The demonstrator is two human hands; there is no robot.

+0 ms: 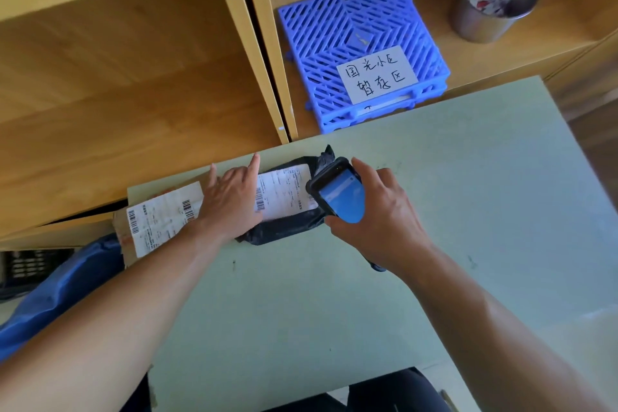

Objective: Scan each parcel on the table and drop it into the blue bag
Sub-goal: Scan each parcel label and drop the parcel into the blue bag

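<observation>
Left hand (230, 201) flat on black parcel (287, 227), fingers (255, 160) straight and apart, hiding part of its label (287, 191); right hand (378, 211), fingers clamped round scanner (337, 191), covering the parcel's right end; cardboard parcel (160, 217) left at counter (434, 194) edge; blue bag (57, 291) near left, half hidden by forearm (133, 294)

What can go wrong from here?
1. The left hand rests at the barcode edge of the black parcel's label, so the scanner in the right hand may misread.
2. The cardboard parcel overhangs the table edge by the blue bag; a nudge might drop it unscanned.
</observation>
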